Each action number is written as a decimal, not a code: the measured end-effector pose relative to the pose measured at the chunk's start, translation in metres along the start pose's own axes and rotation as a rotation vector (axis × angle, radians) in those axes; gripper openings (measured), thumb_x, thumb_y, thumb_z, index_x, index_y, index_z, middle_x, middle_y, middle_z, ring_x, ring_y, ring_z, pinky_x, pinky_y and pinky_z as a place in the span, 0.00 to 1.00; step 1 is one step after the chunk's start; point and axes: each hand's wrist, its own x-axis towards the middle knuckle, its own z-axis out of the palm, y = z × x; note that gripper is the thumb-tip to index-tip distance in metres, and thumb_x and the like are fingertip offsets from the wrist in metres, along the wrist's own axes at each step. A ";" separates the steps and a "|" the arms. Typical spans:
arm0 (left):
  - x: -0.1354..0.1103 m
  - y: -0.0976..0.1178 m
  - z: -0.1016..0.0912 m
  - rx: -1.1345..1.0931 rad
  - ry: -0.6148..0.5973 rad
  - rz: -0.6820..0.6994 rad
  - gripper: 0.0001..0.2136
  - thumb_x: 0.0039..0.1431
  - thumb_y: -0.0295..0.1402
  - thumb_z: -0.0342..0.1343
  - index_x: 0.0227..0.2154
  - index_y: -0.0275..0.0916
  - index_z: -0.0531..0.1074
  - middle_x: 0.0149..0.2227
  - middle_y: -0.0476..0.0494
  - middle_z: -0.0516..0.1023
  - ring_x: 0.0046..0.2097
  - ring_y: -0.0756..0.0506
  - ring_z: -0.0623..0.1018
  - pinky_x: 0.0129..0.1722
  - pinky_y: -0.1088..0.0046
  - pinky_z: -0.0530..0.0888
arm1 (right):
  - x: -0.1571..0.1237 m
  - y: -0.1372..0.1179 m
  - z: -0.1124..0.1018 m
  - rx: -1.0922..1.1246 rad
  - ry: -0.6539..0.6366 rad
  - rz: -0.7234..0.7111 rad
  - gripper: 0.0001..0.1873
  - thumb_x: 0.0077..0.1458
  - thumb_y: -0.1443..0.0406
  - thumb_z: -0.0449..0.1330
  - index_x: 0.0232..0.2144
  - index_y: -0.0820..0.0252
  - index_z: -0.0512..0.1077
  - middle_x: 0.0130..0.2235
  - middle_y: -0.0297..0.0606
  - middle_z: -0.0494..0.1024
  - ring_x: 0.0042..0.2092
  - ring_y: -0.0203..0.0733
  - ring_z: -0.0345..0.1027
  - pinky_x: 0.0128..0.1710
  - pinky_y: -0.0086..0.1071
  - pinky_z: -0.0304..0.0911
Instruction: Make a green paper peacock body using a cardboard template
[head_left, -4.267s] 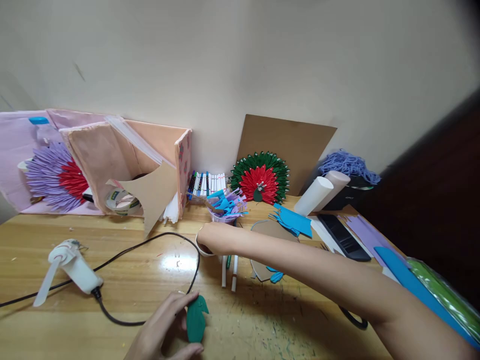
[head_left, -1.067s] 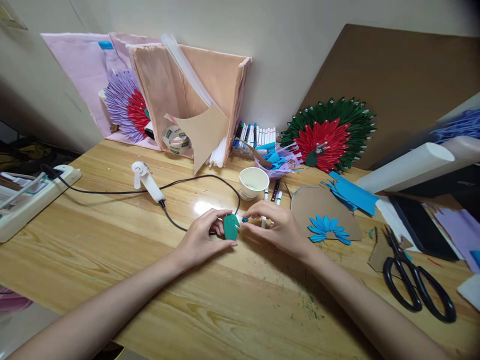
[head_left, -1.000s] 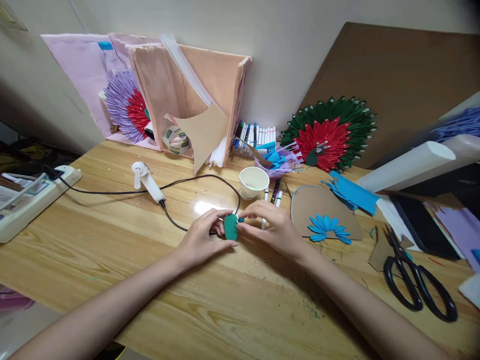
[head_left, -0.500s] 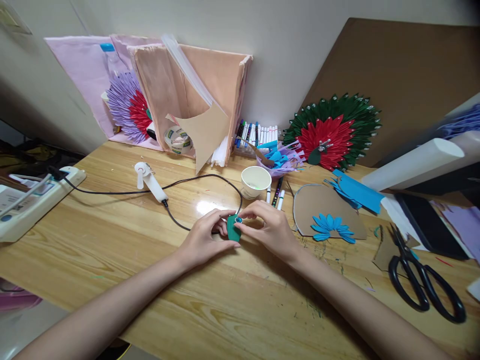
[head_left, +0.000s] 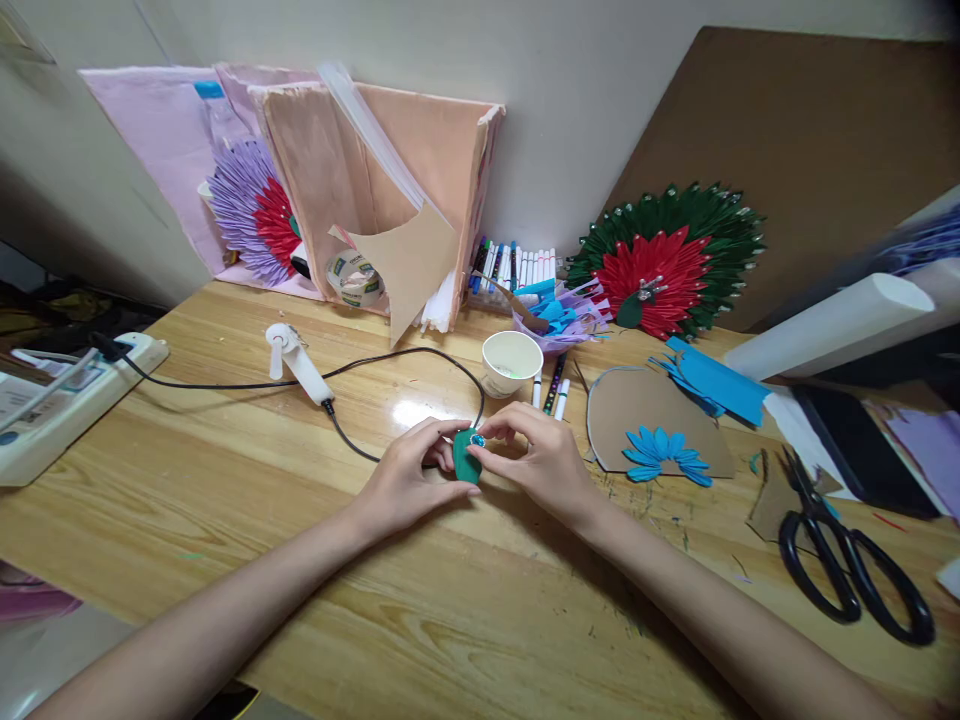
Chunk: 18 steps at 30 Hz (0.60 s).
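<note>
Just above the tabletop, at the middle of the view, my left hand (head_left: 412,470) holds a small dark-green piece (head_left: 466,468) between thumb and fingers. A shiny blue gem (head_left: 477,441) with a pale rim lies against the upper right of that piece. My right hand (head_left: 536,455) pinches the gem at its right side with thumb and index finger. Whether the gem is stuck to the green piece I cannot tell. Behind the hands stands a white paper cup (head_left: 512,362).
A glue gun (head_left: 296,365) with a black cable lies left. Right are a cardboard piece with blue petals (head_left: 667,456) and black scissors (head_left: 832,560). Behind stand markers (head_left: 517,265), a peach box (head_left: 420,130) and a green-and-red paper fan (head_left: 675,260). A power strip (head_left: 90,410) sits far left.
The hands, green piece and gem keep nearly the same place and grip. The view has shifted very slightly.
</note>
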 end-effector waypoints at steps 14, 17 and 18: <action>0.001 0.002 -0.001 0.003 -0.006 0.023 0.27 0.47 0.35 0.65 0.50 0.40 0.64 0.37 0.48 0.69 0.34 0.51 0.71 0.37 0.71 0.74 | 0.005 -0.001 -0.008 -0.047 -0.061 -0.129 0.05 0.51 0.70 0.62 0.33 0.61 0.74 0.33 0.40 0.75 0.36 0.40 0.67 0.35 0.33 0.63; 0.001 0.001 -0.001 0.003 0.000 0.034 0.27 0.47 0.35 0.65 0.51 0.40 0.64 0.37 0.48 0.69 0.34 0.51 0.71 0.37 0.71 0.74 | 0.005 -0.002 -0.008 -0.045 -0.061 -0.134 0.05 0.51 0.70 0.62 0.33 0.61 0.74 0.33 0.40 0.75 0.36 0.40 0.67 0.35 0.33 0.63; 0.001 0.001 -0.001 0.004 0.001 0.037 0.27 0.47 0.35 0.65 0.51 0.40 0.64 0.37 0.48 0.69 0.34 0.51 0.71 0.37 0.71 0.74 | 0.005 -0.002 -0.007 -0.044 -0.061 -0.135 0.05 0.51 0.70 0.62 0.33 0.61 0.74 0.33 0.40 0.75 0.36 0.40 0.67 0.35 0.33 0.63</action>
